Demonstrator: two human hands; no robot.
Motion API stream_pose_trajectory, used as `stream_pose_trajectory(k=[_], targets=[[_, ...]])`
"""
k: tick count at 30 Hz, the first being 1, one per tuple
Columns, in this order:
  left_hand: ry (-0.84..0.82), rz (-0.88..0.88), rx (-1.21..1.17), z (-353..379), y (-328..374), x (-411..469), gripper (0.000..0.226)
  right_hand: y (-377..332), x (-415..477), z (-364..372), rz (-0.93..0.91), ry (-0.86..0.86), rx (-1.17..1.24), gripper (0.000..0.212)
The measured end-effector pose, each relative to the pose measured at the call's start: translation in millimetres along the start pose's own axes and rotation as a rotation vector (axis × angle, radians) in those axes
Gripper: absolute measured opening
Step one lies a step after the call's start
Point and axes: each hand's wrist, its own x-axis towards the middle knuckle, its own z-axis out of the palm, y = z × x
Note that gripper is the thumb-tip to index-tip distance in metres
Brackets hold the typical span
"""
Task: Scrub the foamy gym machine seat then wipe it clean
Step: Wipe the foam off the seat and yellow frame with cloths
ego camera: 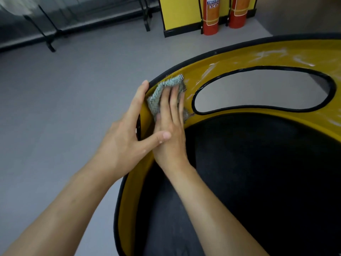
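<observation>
Pressing the knitted cloth point(160, 93) flat with my right hand point(170, 130) left of the oval cut-out point(258, 89), my straight-fingered left hand point(125, 141) braces the yellow seat rim point(239, 58); foam point(267, 53) above the cut-out remains, so wiping likely waits.

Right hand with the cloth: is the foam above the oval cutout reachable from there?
Probably yes. The right hand presses the cloth on the yellow rim, and the rim strip leading to the foam streaks looks bare.

Single view, worn on the head, looking forward and down along both forearms. It sits close over the left hand point(125, 141) and right hand point(171, 126) at the yellow seat rim point(239, 58). Wide-angle edges bow; grey floor point(73, 89) and fire extinguishers point(210, 17) sit far off up top.
</observation>
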Motion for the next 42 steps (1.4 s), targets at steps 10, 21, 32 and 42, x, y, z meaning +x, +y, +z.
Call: stream_pose_trajectory(k=[10, 21, 32, 42], targets=[[-0.024, -0.015, -0.044, -3.1, 0.0, -4.5, 0.102, -4.5, -47.8, 19.7, 0.055, -0.112, 0.166, 0.071], [-0.054, -0.039, -0.027, -4.4, -0.6, -5.6, 0.109, 24.6, -13.5, 6.6, 0.020, -0.098, -0.143, 0.086], [-0.049, -0.031, -0.029, -4.4, -1.9, -6.5, 0.114, -0.9, 7.5, -9.5, 0.006, -0.053, -0.057, 0.093], [-0.055, -0.057, -0.025, -3.6, 0.6, -8.2, 0.118, 29.6, -9.9, -16.9, -0.075, -0.221, -0.343, 0.095]])
